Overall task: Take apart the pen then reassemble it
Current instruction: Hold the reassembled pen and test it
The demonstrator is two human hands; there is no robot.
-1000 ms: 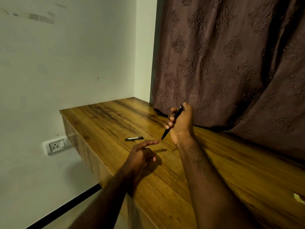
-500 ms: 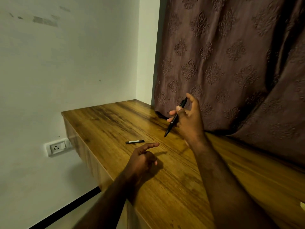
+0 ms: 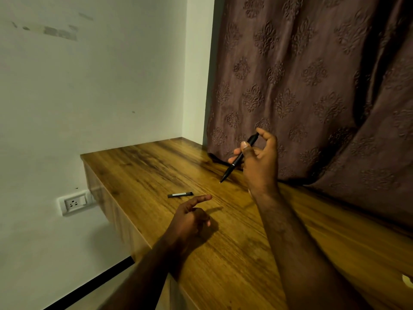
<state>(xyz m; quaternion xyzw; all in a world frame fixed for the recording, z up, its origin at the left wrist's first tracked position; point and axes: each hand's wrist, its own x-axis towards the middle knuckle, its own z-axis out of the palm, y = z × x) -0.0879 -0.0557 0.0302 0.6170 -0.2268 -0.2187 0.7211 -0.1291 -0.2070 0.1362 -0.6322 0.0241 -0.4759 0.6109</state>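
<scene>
My right hand (image 3: 260,162) holds a slim black pen (image 3: 234,165) above the wooden desk (image 3: 234,242), tip pointing down and to the left, thumb pressed on the barrel and forefinger at its top end. A short dark pen part (image 3: 180,194) with a pale band lies flat on the desk, left of the pen tip. My left hand (image 3: 190,217) rests on the desk just in front of that part, forefinger stretched out, other fingers curled, holding nothing.
A patterned brown curtain (image 3: 312,86) hangs along the desk's far side, its hem touching the wood. A white wall with a socket (image 3: 74,203) is on the left, below the desk's left edge. A small pale object (image 3: 407,280) shows at the right border.
My right hand has lifted the pen higher and a little to the right, and its forefinger now sits on the pen's top. My left hand has hardly moved.
</scene>
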